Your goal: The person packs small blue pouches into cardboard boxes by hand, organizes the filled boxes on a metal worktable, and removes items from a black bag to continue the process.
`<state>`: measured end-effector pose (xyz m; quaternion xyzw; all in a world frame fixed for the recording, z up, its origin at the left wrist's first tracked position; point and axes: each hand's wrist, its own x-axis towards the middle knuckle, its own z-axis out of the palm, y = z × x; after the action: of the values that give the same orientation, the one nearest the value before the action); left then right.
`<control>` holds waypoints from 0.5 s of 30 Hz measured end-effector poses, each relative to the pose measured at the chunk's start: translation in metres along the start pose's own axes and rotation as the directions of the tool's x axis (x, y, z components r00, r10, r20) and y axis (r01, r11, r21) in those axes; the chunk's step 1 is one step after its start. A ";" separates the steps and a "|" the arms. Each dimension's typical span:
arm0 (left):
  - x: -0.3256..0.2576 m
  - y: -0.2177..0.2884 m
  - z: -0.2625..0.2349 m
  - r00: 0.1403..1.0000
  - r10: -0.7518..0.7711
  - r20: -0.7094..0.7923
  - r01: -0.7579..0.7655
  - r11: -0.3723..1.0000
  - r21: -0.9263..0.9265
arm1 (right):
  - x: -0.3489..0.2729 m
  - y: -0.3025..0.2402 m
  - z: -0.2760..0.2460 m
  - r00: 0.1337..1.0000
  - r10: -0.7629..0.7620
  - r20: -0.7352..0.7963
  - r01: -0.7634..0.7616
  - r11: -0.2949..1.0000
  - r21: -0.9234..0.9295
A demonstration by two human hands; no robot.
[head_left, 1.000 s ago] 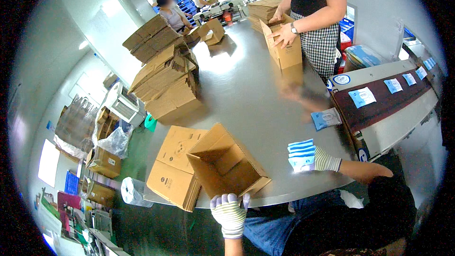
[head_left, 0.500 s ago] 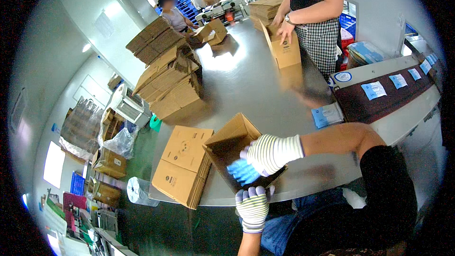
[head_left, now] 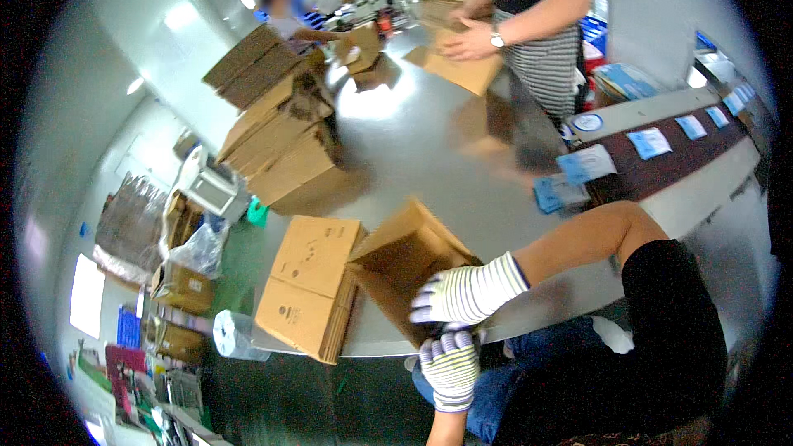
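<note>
An open cardboard box point(head_left: 399, 260) sits at the near edge of the metal table, its opening facing up. My right hand point(head_left: 464, 296), in a striped glove, reaches into its near part with the fingers bent downward and close together. Whatever lies under those fingers is hidden. My left hand point(head_left: 452, 370), gloved alike, is closed over the near rim of the box, just below my right hand. Beside the box on the left is a stack of flattened cartons point(head_left: 307, 281).
Tall carton stacks point(head_left: 277, 144) stand farther left on the table point(head_left: 396, 157). Blue-and-white packets point(head_left: 586, 165) lie at the right, by a dark conveyor belt point(head_left: 673, 161) carrying several more. Across the table a co-worker point(head_left: 537, 25) handles a carton point(head_left: 462, 66); others work behind.
My right hand has moved down and nearer inside the box. The blue packet under it is out of sight. Another packet has come onto the pile by the belt. The co-worker's carton has tilted flatter.
</note>
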<state>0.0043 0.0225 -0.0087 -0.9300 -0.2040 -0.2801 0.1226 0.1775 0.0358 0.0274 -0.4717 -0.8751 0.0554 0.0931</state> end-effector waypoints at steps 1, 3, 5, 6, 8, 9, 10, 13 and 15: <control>-0.001 -0.009 -0.002 1.000 -0.018 0.014 0.018 0.999 0.045 | 0.006 0.001 -0.014 0.973 -0.060 -0.221 0.059 0.998 -0.009; -0.002 -0.023 -0.003 0.998 -0.020 -0.055 0.023 0.997 0.068 | 0.003 0.004 -0.038 0.842 -0.038 -0.539 0.072 0.997 0.041; 0.004 -0.028 -0.008 0.998 -0.037 -0.054 0.040 0.997 0.060 | -0.021 0.003 -0.050 0.739 0.180 -0.650 -0.029 0.971 0.236; -0.001 -0.035 -0.008 0.998 -0.034 -0.056 0.040 0.991 0.125 | -0.030 0.008 -0.034 0.665 0.277 -0.694 -0.085 0.951 0.298; -0.007 -0.041 -0.009 0.999 -0.052 0.011 0.050 0.990 0.130 | -0.060 0.014 -0.013 0.576 0.366 -0.730 -0.238 0.930 0.279; -0.006 -0.037 -0.005 0.997 -0.070 -0.020 0.072 0.989 0.130 | -0.083 0.022 -0.006 0.582 0.371 -0.724 -0.260 0.928 0.267; -0.005 -0.032 0.000 0.995 -0.089 -0.049 0.094 0.987 0.129 | -0.107 0.033 0.005 0.644 0.394 -0.656 -0.356 0.913 0.200; -0.004 -0.026 0.007 0.992 -0.096 -0.079 0.104 0.990 0.096 | -0.172 0.056 0.017 0.714 0.555 -0.426 -0.583 0.809 0.075; -0.003 -0.018 0.006 0.991 -0.111 -0.068 0.115 0.992 0.059 | -0.211 0.079 0.021 0.669 0.694 -0.268 -0.719 0.695 0.007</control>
<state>-0.0033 0.0393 -0.0135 -0.9031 -0.2612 -0.3099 0.1421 0.3508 -0.0977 -0.0306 -0.7805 -0.6065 -0.0161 0.1505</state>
